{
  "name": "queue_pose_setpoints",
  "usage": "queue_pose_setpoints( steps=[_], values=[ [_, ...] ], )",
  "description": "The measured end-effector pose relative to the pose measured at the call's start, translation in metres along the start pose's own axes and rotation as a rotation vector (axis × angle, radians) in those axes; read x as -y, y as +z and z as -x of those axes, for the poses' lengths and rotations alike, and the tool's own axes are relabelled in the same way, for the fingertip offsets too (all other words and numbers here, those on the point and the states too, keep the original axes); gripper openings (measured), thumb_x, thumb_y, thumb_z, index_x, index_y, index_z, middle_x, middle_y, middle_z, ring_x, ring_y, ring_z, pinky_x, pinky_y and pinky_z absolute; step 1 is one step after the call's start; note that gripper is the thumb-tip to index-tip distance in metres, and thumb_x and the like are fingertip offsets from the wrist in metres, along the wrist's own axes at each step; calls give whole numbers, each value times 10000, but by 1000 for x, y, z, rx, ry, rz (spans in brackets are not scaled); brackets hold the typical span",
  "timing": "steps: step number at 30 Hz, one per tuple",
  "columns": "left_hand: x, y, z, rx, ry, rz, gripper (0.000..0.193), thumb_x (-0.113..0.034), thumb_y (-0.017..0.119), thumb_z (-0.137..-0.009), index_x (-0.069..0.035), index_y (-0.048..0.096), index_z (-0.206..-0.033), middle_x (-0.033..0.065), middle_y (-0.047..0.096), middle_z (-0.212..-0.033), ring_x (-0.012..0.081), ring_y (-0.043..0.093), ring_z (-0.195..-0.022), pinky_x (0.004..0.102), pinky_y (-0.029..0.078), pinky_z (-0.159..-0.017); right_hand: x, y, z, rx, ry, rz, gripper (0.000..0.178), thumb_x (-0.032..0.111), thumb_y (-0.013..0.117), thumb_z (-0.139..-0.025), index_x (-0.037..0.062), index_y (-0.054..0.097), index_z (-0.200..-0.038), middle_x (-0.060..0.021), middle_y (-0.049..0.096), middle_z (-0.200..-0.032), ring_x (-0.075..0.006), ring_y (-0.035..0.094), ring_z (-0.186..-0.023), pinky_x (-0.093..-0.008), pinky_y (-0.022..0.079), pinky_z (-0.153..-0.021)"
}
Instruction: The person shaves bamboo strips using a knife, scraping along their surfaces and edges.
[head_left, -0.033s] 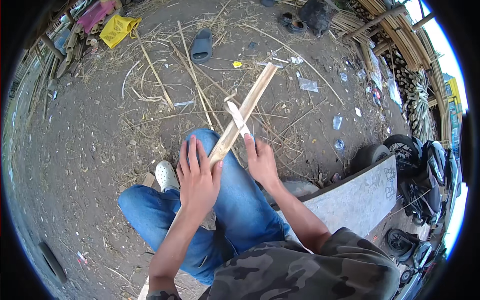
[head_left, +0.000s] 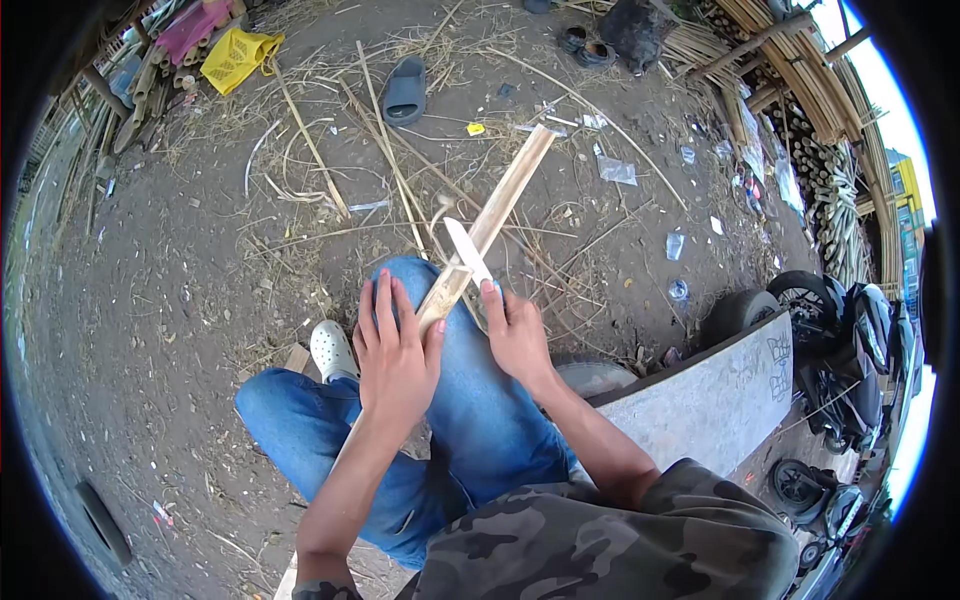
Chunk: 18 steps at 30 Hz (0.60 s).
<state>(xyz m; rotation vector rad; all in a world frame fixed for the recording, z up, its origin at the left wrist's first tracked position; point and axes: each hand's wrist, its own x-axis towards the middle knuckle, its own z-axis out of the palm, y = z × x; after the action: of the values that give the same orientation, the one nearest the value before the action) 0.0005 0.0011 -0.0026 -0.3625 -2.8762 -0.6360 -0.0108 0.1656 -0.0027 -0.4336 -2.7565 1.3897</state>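
A split bamboo strip (head_left: 515, 182) slants across my right knee, its far end pointing away and to the right. My left hand (head_left: 393, 365) lies over its near part, fingers stretched over the knee and thumb along the strip, holding it against my leg. In my right hand (head_left: 516, 335) is a knife (head_left: 464, 247), the thumb near the base of its pale blade. The blade crosses the strip just beyond the knee and touches it. My fingers mostly hide the knife's handle. A thin curled shaving (head_left: 441, 210) shows by the blade tip.
Bamboo slivers and plastic scraps litter the dirt ground. A grey slide sandal (head_left: 404, 92) lies ahead, a yellow bag (head_left: 238, 60) at far left. To my right are a grey board (head_left: 700, 395) and a motorbike (head_left: 850, 350); bamboo poles (head_left: 835, 185) are stacked at far right.
My right hand and the knife have slid a little nearer to me along the strip. The left hand and the strip stay in place.
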Motion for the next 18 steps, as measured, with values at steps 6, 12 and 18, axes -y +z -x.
queue_pose_setpoints(
  steps=[6, 12, 18],
  values=[
    [0, -1, 3, 5, -13, 9, 685, -358, 545, -957, 109, 329, -1409, 231, 290, -1501, 424, 285, -1381, 559, 336, -1043, -12, -7, 7, 89, 127, -245, 465, 389, 490, -1015, 6, 567, -763, -7, 450, -529, -114, 391, -475, -304, 322, -470],
    [-1, -6, 3, 52, -17, 8, 667, -333, 555, -955, 73, 325, -1431, 223, 285, -1506, 420, 282, -1385, 542, 320, -1073, -2, -73, -121, -187, -28, 22, 554, 454, 474, -997, -29, 577, -747, -75, 456, -560, -187, 437, -553, -374, 359, -539],
    [-4, -6, 1, 55, -3, 6, 538, -288, 616, -918, -109, 464, -1401, 194, 295, -1495, 432, 281, -1375, 574, 343, -1024, 3, -88, -173, -84, -9, 231, 599, 493, 445, -973, -57, 634, -829, -313, 621, -763, -483, 618, -829, -510, 465, -768]
  ],
)
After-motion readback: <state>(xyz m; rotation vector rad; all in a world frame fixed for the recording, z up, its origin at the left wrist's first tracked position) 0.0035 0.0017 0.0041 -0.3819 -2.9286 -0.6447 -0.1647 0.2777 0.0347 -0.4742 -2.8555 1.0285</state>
